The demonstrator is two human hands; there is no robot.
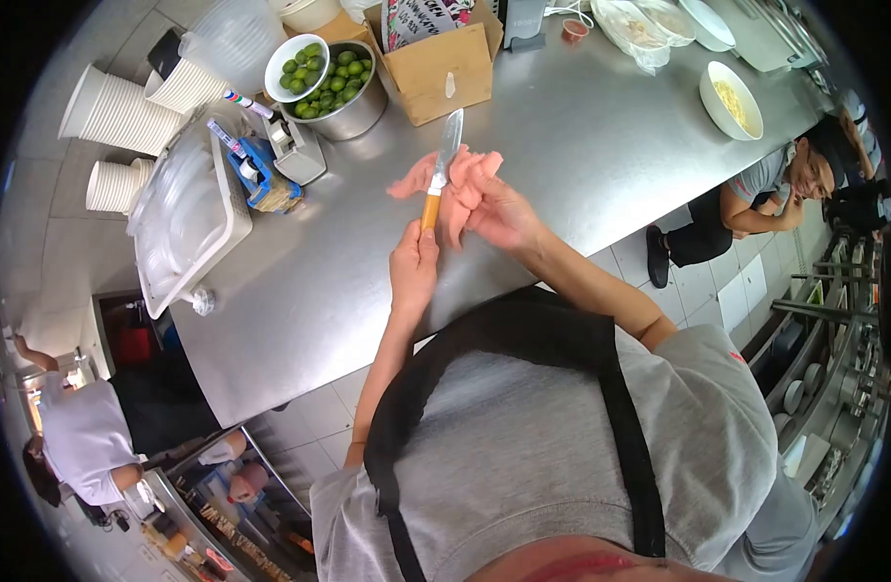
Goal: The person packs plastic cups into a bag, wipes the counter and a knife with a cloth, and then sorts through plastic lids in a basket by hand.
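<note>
My left hand (413,267) is closed around the yellow handle of a knife (434,199), its blade pointing away from me over the steel table. A crumpled pink cloth (460,194) lies against the knife, showing on both sides of it. My right hand (503,215) grips the cloth by its right side, close to the blade. How far the cloth wraps the knife is hidden by its folds.
Beyond the knife stands a cardboard box (440,73), with a metal pot of limes (343,107) beside it. A tape dispenser (295,150) and a white tray (237,209) sit left. A white bowl (717,107) holds yellow shreds. One person (746,194) crouches right; another (86,427) is left.
</note>
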